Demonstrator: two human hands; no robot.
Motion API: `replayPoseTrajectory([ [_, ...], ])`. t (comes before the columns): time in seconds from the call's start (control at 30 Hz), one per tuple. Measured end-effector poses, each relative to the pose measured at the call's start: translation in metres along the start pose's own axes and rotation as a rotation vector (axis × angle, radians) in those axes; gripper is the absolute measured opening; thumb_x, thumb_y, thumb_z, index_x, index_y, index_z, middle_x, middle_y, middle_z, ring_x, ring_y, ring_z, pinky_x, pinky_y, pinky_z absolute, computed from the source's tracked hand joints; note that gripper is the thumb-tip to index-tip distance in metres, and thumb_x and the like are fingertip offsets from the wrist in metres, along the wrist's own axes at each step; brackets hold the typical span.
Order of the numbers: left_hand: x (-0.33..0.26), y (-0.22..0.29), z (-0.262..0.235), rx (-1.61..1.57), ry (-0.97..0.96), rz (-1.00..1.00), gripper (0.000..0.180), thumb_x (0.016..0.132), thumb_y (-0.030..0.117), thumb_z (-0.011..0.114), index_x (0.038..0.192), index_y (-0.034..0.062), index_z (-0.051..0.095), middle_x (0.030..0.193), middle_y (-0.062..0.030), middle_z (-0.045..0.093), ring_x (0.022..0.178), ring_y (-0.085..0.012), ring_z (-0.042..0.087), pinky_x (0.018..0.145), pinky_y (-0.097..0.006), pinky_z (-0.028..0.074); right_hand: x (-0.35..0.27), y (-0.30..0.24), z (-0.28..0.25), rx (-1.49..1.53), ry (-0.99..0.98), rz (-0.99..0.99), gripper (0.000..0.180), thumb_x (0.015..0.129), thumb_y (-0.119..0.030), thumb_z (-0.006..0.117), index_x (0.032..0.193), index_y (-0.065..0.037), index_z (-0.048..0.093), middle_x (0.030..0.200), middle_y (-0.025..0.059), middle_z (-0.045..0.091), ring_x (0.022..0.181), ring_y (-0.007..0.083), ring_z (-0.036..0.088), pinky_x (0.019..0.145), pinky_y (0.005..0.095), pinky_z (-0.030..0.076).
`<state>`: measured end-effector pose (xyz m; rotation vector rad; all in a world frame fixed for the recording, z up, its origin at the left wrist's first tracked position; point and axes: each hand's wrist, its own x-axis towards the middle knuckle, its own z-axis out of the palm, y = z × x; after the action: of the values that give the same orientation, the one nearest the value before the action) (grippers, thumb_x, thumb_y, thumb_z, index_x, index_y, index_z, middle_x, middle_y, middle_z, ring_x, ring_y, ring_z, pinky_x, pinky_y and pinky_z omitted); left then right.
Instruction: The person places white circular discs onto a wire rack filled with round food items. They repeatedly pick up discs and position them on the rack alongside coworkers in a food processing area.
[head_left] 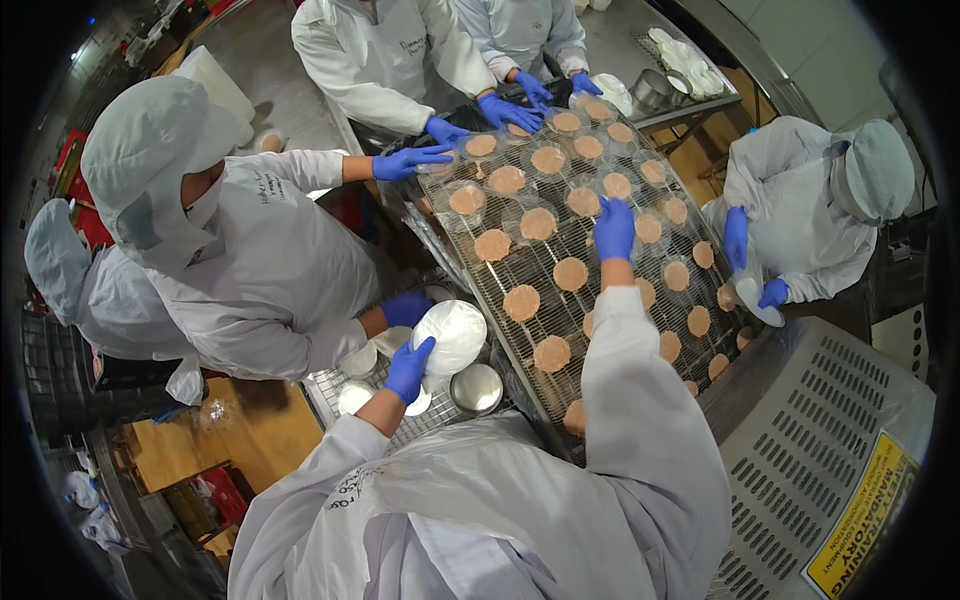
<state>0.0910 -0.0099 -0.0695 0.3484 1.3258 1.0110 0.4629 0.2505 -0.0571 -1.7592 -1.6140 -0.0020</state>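
My left hand (pixel 408 372), in a blue glove, grips a stack of thin round white sheets (pixel 450 338) by its near left edge. My right hand (pixel 614 230) reaches over a wire-mesh conveyor belt (pixel 520 375), fingers drawn together and pointing down between patties. Whatever they pinch, if anything, is hidden. Flat round pinkish patties lie in rows on the belt, with one patty (pixel 583 202) just left of my fingertips and another patty (pixel 617 185) just beyond them. Clear film shows around many of them.
Below the stack, a round metal tin (pixel 476 388) stands on a wire rack (pixel 410 428) with more white rounds. Co-workers' gloved hands (pixel 412 162) work along the belt's left and far edges. A co-worker (pixel 800 210) stands at right, near a slotted metal cover (pixel 800 440).
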Motion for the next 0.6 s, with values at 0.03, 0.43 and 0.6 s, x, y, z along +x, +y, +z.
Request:
replayPoseTrajectory([
  [0.03,-0.004,-0.002,-0.005,-0.014,0.000,0.016,0.044,0.086,0.018,0.062,0.123,-0.0005,0.050,0.115,-0.0095,0.058,0.101,-0.0183,0.057,0.087,-0.030,0.046,-0.026,-0.004,-0.010,0.072,-0.059,0.091,0.024,0.084,-0.008,0.051,0.104,0.000,0.061,0.106,0.0235,0.057,0.097,0.0393,0.054,0.083,0.0434,0.044],
  [0.43,0.019,0.011,0.030,0.102,-0.143,0.169,0.043,0.086,0.018,0.061,0.122,-0.0018,0.049,0.110,-0.0085,0.059,0.097,-0.0156,0.057,0.084,-0.028,0.046,-0.135,-0.108,-0.038,0.487,-0.600,0.082,0.029,0.084,-0.018,0.054,0.109,-0.003,0.058,0.099,0.0207,0.062,0.094,0.0377,0.058,0.083,0.0387,0.045],
  [0.6,0.021,0.017,0.046,0.115,-0.159,0.198,0.040,0.086,0.018,0.061,0.119,-0.0029,0.052,0.107,-0.0093,0.060,0.093,-0.0156,0.058,0.082,-0.028,0.047,-0.170,-0.152,-0.040,0.303,-0.581,0.172,0.023,0.085,-0.017,0.052,0.100,-0.001,0.059,0.095,0.0189,0.064,0.087,0.0318,0.062,0.079,0.0375,0.047],
])
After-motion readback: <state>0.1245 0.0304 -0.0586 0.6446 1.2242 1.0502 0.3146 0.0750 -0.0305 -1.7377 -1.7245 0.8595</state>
